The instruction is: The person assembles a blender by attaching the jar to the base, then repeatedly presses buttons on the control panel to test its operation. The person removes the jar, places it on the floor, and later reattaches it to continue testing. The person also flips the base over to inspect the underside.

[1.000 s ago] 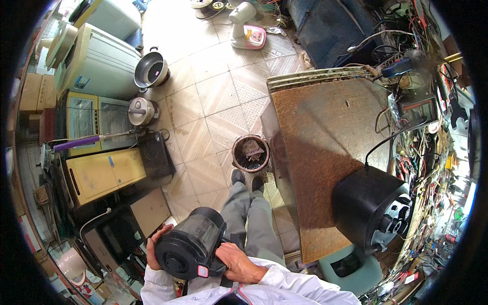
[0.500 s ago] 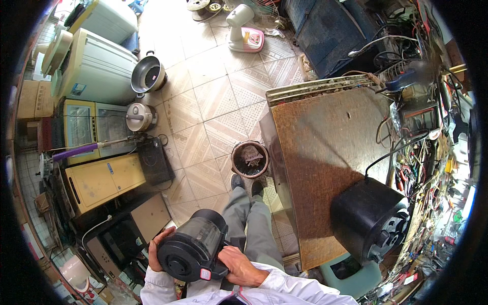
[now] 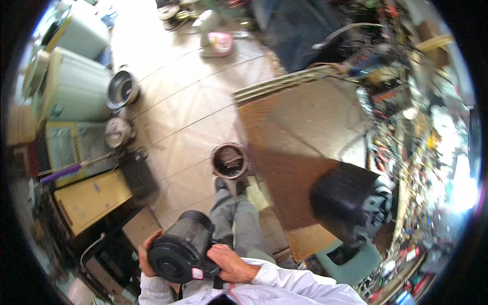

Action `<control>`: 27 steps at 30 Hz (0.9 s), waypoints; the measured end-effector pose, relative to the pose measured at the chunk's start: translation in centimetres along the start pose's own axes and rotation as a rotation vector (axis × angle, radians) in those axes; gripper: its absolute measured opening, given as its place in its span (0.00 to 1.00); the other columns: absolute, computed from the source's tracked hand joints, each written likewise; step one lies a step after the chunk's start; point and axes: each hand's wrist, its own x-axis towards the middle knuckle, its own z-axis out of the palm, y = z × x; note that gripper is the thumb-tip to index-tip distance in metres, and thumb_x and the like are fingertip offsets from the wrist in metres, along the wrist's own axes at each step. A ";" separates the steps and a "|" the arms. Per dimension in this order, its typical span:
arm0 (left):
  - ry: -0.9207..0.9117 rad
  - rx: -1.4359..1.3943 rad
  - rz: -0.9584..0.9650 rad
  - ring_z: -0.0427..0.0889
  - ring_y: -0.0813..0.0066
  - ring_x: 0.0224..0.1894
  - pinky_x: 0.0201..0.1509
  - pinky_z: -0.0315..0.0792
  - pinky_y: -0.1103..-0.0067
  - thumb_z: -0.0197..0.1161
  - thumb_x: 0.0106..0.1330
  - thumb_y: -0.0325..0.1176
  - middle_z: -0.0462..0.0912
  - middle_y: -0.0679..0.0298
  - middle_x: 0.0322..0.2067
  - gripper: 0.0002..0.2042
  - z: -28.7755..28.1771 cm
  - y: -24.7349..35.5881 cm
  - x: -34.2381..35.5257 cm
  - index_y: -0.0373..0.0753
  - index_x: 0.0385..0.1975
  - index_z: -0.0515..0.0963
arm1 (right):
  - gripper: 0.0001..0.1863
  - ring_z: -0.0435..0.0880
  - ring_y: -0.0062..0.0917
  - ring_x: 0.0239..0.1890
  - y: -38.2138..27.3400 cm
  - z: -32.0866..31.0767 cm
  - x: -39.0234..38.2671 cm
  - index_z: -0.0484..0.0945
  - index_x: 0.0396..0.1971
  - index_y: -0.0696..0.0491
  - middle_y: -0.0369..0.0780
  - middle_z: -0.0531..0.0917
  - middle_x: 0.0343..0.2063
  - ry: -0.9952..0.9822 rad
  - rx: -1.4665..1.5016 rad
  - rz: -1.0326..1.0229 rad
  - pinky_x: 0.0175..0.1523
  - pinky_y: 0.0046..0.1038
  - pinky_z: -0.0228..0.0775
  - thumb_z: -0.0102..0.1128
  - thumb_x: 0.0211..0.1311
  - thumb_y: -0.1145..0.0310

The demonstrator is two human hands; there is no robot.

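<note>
Over my lap I hold a black jug (image 3: 195, 235), kettle-like, with a smoky see-through body. It lies tilted, its round black end (image 3: 173, 260) turned up toward me and a small white label with a red border near the handle. My right hand (image 3: 229, 263) is closed round the handle. My left hand (image 3: 147, 253) wraps the side of the round end, fingers curved along its edge. Motion blur hides finer detail, and I cannot make out anything inside the jug.
A round bin (image 3: 230, 161) with dark contents stands by my feet. On the right, a wooden table (image 3: 277, 152) bears a black box-like appliance (image 3: 351, 201), with cluttered tools and wires beyond. Washing machines, a steel pot (image 3: 122, 90) and a pressure cooker (image 3: 118, 133) line the left. A fan base (image 3: 217, 44) stands farther ahead.
My view has swung to the right and blurred, so the room slides left in the picture. Both hands keep the same hold on the jug.
</note>
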 end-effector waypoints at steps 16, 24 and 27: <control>-0.624 0.102 0.565 0.82 0.52 0.64 0.70 0.76 0.61 0.59 0.62 0.77 0.77 0.43 0.65 0.56 14.5 19.6 -0.3 0.24 0.71 0.66 | 0.16 0.83 0.48 0.39 -18.6 -8.8 -8.4 0.78 0.38 0.57 0.49 0.82 0.35 0.531 -0.043 -0.221 0.44 0.39 0.73 0.72 0.49 0.71; -0.758 -0.122 0.634 0.68 0.42 0.76 0.80 0.64 0.57 0.87 0.39 0.67 0.61 0.38 0.75 0.75 30.8 28.5 -6.1 0.26 0.80 0.49 | 0.21 0.79 0.21 0.38 -28.2 -21.8 -16.7 0.78 0.39 0.56 0.39 0.81 0.31 0.756 -0.294 -0.432 0.44 0.31 0.75 0.74 0.40 0.79; -0.861 -0.106 1.036 0.66 0.44 0.77 0.82 0.61 0.57 0.85 0.49 0.62 0.59 0.38 0.76 0.71 35.5 29.0 -9.0 0.24 0.80 0.42 | 0.20 0.79 0.18 0.39 -30.3 -27.2 -19.2 0.80 0.38 0.57 0.38 0.83 0.31 0.863 -0.315 -0.546 0.46 0.29 0.75 0.73 0.41 0.82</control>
